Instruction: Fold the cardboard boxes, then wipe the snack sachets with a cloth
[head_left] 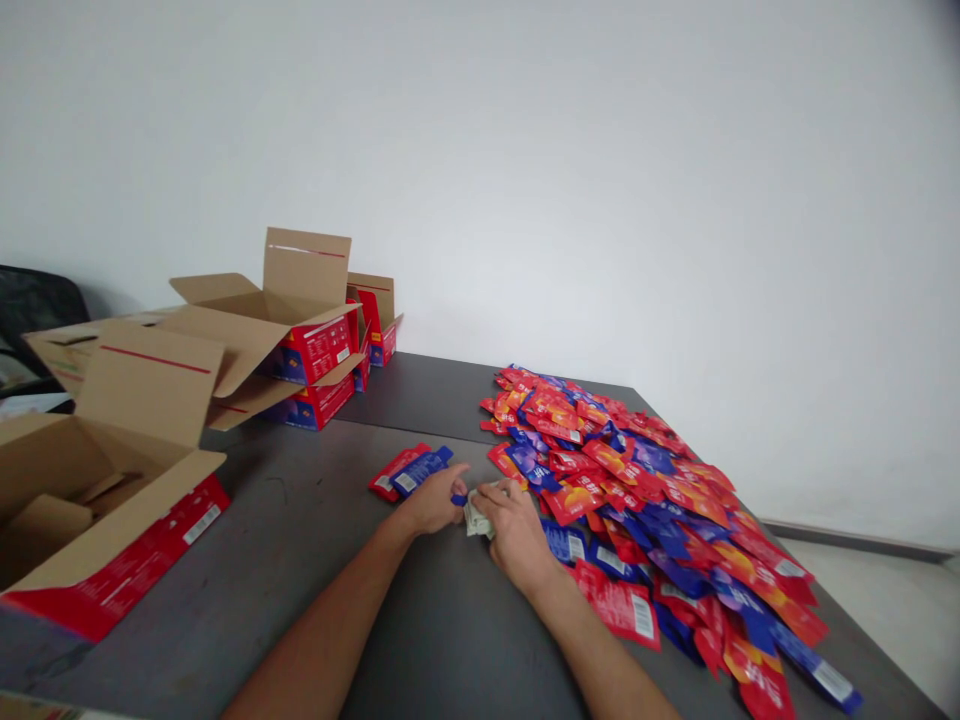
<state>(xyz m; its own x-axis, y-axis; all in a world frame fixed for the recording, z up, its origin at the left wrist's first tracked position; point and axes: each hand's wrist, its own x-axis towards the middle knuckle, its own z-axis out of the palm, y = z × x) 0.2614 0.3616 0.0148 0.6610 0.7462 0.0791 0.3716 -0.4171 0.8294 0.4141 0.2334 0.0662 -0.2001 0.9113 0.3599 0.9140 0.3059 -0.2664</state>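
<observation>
Resting on the grey counter (315,560), your two hands meet just in front of you over a small pale bundle (475,517) (it looks like a banded wad of paper slips, though it is too small to read). Your left hand (433,500) is curled, its fingertips pinching the bundle's left edge, with a sliver of blue packet (458,498) showing under the fingers. Your right hand (517,530) lies knuckles up, fingers bent down around the right side of the bundle, so both hands are closed on it and it sits between them, on or just above the counter.

Just beyond your left hand lie a red packet (395,472) and a blue one (422,468), side by side and touching. To your right a broad heap of red and blue packets (637,490) spreads from the far edge of the counter down toward the near corner; its nearest pieces touch your right wrist and forearm.

On your left stands an open cardboard box (112,520) with a red printed side, flaps up. Behind it, further boxes (300,340) of the same kind are stacked, also open. A dark chair (37,310) shows at the far left, against the white wall (600,150).
</observation>
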